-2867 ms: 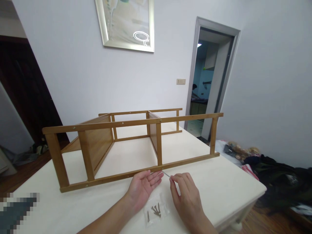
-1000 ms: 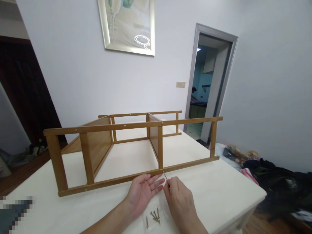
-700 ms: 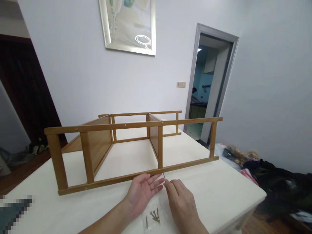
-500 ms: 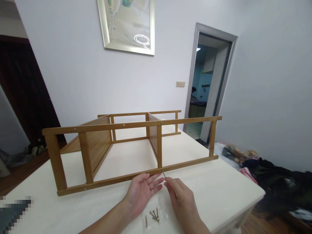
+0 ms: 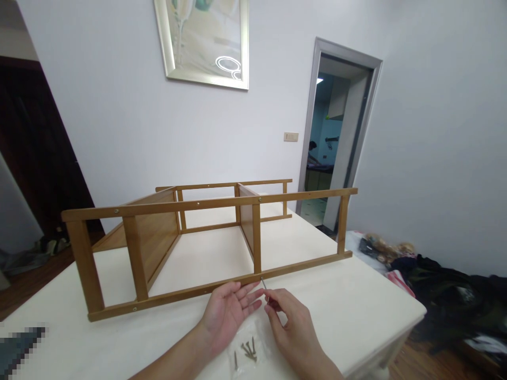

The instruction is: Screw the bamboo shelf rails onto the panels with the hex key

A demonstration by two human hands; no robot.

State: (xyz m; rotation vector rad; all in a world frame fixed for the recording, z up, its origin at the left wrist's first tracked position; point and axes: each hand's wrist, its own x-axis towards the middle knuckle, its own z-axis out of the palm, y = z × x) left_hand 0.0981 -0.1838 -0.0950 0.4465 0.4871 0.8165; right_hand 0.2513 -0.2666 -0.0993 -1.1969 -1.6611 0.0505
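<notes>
Frame (image 5: 257, 237): your right hand (image 5: 292, 321) pinches a rod (image 5: 264, 285) angled to it, seemingly for control; left hand (image 5: 224, 313) beside it, unclenched.

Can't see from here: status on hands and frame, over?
Right hand pinching rod, tip at frame. Left hand open, palm up. Bagged screws between wrists.

A framed picture (image 5: 202, 39), heaped cloth (image 5: 447, 295) and, dimly, perhaps a kitchen (image 5: 320, 178) through the doorway (image 5: 309, 126) suggest a home.
</notes>
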